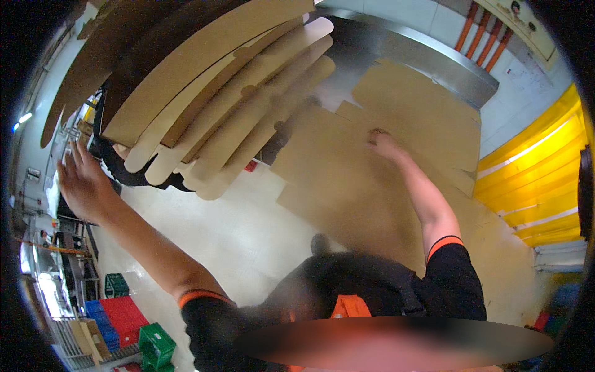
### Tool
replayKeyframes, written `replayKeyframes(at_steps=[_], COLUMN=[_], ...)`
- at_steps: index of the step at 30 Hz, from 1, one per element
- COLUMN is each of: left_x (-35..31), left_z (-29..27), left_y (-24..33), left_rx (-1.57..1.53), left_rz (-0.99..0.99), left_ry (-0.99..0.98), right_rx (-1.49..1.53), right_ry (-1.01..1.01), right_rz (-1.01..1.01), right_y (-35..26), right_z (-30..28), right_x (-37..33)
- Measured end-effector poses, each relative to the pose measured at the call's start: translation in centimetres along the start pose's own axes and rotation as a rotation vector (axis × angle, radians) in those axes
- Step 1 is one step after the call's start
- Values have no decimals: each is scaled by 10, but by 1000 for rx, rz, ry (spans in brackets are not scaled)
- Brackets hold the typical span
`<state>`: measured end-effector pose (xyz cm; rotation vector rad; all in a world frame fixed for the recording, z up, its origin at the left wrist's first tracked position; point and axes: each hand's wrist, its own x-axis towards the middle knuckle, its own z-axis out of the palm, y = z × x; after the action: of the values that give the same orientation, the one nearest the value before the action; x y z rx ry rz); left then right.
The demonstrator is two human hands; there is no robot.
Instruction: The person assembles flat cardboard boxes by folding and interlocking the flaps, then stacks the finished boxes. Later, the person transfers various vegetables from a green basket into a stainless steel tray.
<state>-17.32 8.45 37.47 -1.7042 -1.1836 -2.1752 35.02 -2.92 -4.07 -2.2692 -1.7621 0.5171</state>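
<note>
Several flattened cardboard boxes (211, 105) with rounded flaps stand bunched together at the upper left. My left hand (87, 183) is beside their left end, fingers stretched out and apart, with nothing seen in it. At the right, my right hand (385, 144) reaches over broad flat cardboard sheets (347, 186) that overlap one another. Its fingers are curled; whether they pinch a sheet or only rest above one is hidden. A dark strap or bar (121, 164) shows along the lower left of the bunched boxes.
A metal ledge (421, 53) runs along the far wall, with orange pipes (480, 34) above it. Yellow strip curtain (533, 177) hangs at the right. Red crate (127, 316), blue crate (102, 325) and green crate (156, 344) lie at the lower left, near a pale floor (186, 229).
</note>
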Motion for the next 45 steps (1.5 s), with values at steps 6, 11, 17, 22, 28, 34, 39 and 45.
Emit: replayKeyframes(at_steps=[6, 11, 17, 22, 28, 34, 39, 45], left_x=[-255, -431, -473, -456, -462, -479, -493, -495], left_z=[-62, -84, -84, -62, -74, -76, -65, -46], left_y=[17, 15, -12, 13, 41, 26, 21, 48], left_rx=[-388, -61, -767, -482, -190, -280, -236, -375], left_rz=[21, -1324, -2065, -1763, -1361, -1324, -1404, -1066], left_ry=[-438, -847, -747, -1059, -1338, -1264, -1305, -1211], right_rx=[-86, -92, 280, -142, -58, 529, 946, 831], right_ry=[314, 394, -191, 127, 297, 217, 559, 518], right_rz=[-112, 51, 91, 167, 241, 163, 85, -48], right_y=[-43, -48, -8, -34, -61, -29, -8, -3], right_z=[14, 15, -6, -3, -7, -25, -9, -4], right_x=[72, 137, 182, 153, 114, 108, 54, 21])
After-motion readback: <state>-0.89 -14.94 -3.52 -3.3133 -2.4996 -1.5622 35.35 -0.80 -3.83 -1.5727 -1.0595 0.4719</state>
